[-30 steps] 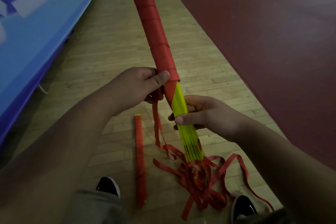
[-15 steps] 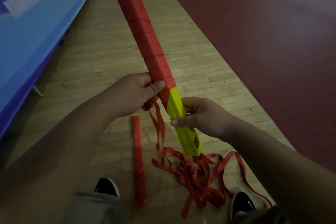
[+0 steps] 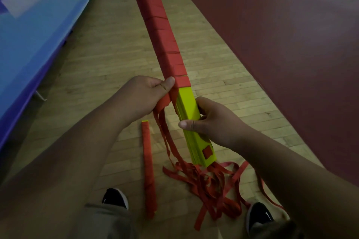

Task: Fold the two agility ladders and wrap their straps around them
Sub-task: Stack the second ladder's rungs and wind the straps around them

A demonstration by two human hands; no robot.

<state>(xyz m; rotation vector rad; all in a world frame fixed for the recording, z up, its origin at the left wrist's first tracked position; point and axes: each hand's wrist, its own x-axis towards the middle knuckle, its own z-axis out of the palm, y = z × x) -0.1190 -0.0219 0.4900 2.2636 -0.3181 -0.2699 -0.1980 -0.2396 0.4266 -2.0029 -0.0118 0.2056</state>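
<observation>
One ladder (image 3: pixel 167 58) aloft, wrapped ladder (image 3: pixel 148 169) below

The folded ladder (image 3: pixel 189 106) slants up over the floor (image 3: pixel 108 60) — left hand (image 3: pixel 141 93) on its left side, right hand (image 3: pixel 213 120) on its right. Under its lower end lie loose straps (image 3: pixel 209 182); left of them, another ladder (image 3: pixel 148 169).

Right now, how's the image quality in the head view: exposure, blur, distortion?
Head view: dim and underexposed, forearms dark along the bottom edge; no glare; wide-angle bend curves the edge of the maroon floor; the held ladder and its red strap look sharp, no motion blur.
</observation>
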